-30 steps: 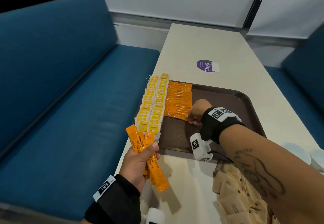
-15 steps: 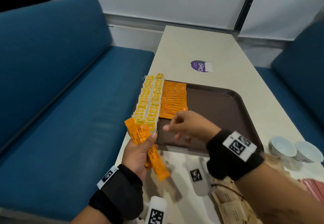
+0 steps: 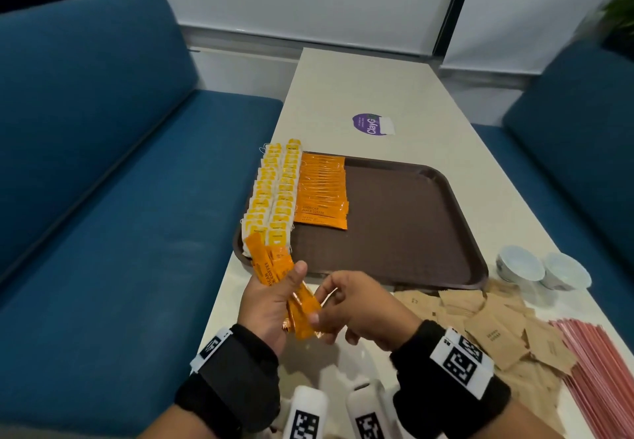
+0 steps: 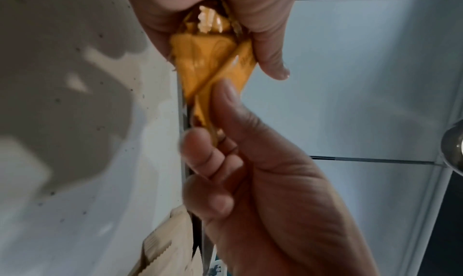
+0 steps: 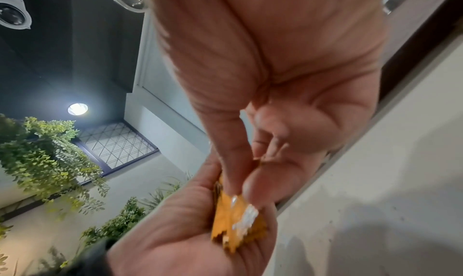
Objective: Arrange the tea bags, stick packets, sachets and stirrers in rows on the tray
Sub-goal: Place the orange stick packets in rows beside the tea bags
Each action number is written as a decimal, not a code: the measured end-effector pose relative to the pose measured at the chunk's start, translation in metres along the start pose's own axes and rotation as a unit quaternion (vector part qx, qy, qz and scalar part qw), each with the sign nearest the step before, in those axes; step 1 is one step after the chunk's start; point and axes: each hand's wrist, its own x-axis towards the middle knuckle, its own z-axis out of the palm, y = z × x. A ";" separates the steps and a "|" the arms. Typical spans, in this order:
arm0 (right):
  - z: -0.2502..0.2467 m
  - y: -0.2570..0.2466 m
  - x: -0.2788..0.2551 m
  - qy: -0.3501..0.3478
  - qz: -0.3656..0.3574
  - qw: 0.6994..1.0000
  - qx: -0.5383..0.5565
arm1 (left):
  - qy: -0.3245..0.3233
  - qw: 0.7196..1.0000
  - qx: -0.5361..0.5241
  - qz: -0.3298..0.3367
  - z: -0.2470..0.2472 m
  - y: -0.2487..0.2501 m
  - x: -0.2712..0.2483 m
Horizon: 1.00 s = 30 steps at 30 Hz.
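My left hand [image 3: 274,289] grips a small bundle of orange stick packets [image 3: 266,263] over the table's near left edge, thumb on top. My right hand [image 3: 319,304] pinches the lower end of one packet [image 3: 303,316] of that bundle between thumb and fingers; the pinch also shows on the packet [image 4: 213,66] in the left wrist view and on the packet [image 5: 233,219] in the right wrist view. On the brown tray [image 3: 411,232], two rows of yellow tea bags [image 3: 274,195] run along the left side, with one row of orange sticks [image 3: 322,191] beside them.
Brown sachets [image 3: 497,328] lie heaped on the table right of my hands. Pink stirrers [image 3: 600,370] lie at the far right edge. Two white cups [image 3: 521,263] stand past the tray's right corner. A purple sticker [image 3: 372,124] lies beyond the tray. Blue benches flank the table.
My right hand left the orange row on the tray, came back to the bundle in my left hand and pinched one packet. The left hand stayed put.
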 end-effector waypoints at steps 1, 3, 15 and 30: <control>-0.003 0.000 0.000 0.014 -0.008 1.000 0.007 | -0.013 1.000 0.010 -0.002 -0.001 -0.001 -0.001; -0.009 -0.002 0.002 0.043 -0.026 0.998 0.022 | -0.032 0.999 0.031 -0.005 -0.001 -0.002 -0.003; -0.087 -0.038 0.087 0.161 0.017 0.975 -0.154 | 0.023 0.999 0.034 0.003 -0.020 0.006 0.006; -0.085 -0.048 0.144 0.177 0.147 0.911 -0.343 | 0.057 0.998 0.032 0.000 -0.032 0.005 0.013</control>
